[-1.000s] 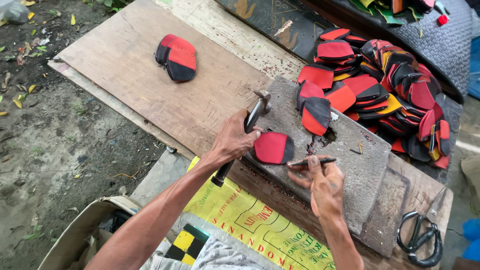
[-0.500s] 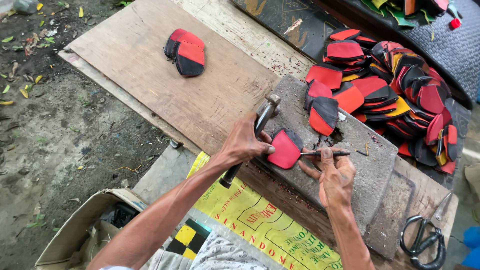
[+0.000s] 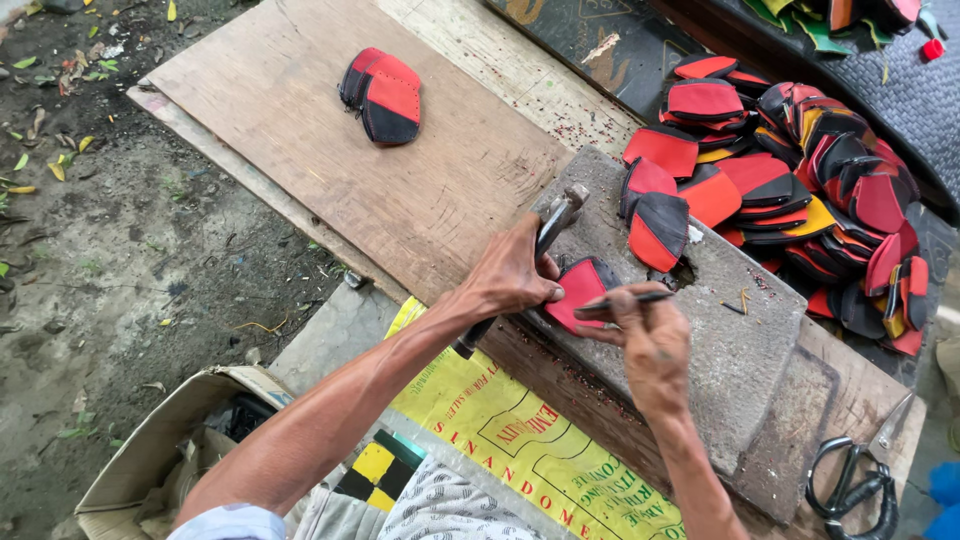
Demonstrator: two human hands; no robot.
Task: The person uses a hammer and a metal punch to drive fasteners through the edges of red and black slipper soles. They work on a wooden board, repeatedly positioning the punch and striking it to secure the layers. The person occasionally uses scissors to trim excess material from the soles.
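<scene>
Two hands busy: left hand (image 3: 515,275) fingers wrapped round hammer (image 3: 550,232), pinning red-black piece (image 3: 580,290) flat on stone slab (image 3: 745,330); right hand (image 3: 650,340) fingers pinch punch (image 3: 625,303) onto it.

- Hammer (image 3: 560,215): dull, worn metal head.
- Stone block (image 3: 720,320): grey, rough, pitted.
- Wooden board (image 3: 330,150): matt, scuffed grain.
- Red-and-black pieces (image 3: 790,190): smooth, leather-like, slight sheen.
- Scissors (image 3: 855,485): glossy black handles.
</scene>
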